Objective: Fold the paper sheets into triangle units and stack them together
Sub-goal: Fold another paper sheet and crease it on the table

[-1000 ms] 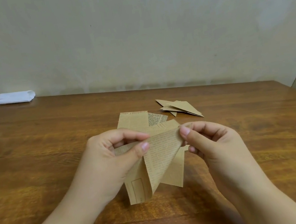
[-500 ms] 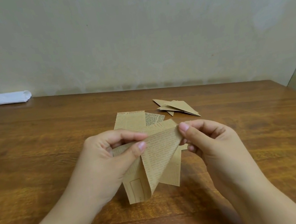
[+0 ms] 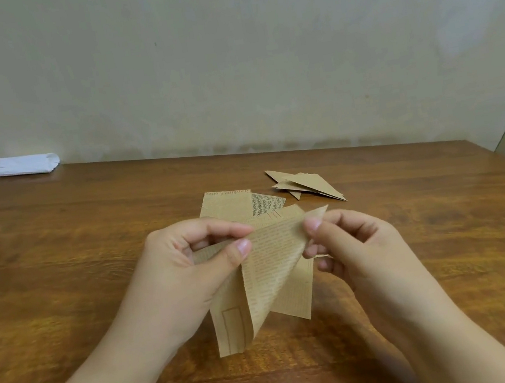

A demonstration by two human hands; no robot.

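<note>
Paper (image 3: 270, 274), thin and limp, is being pinched above the worktop (image 3: 62, 285): left hand (image 3: 190, 266) at 9 o'clock, right hand (image 3: 347, 242) at its 2 o'clock corner.

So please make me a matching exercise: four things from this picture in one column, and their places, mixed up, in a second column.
Things:
1. sheet being folded
2. folded triangle units
3. white cloth
4. flat sheets

Places:
A. far left corner of the table
B. pinched between left hand and right hand
C. on the table behind the hands
D. piled far right of the flat sheets

Pairs: 1-B, 2-D, 3-A, 4-C
</note>
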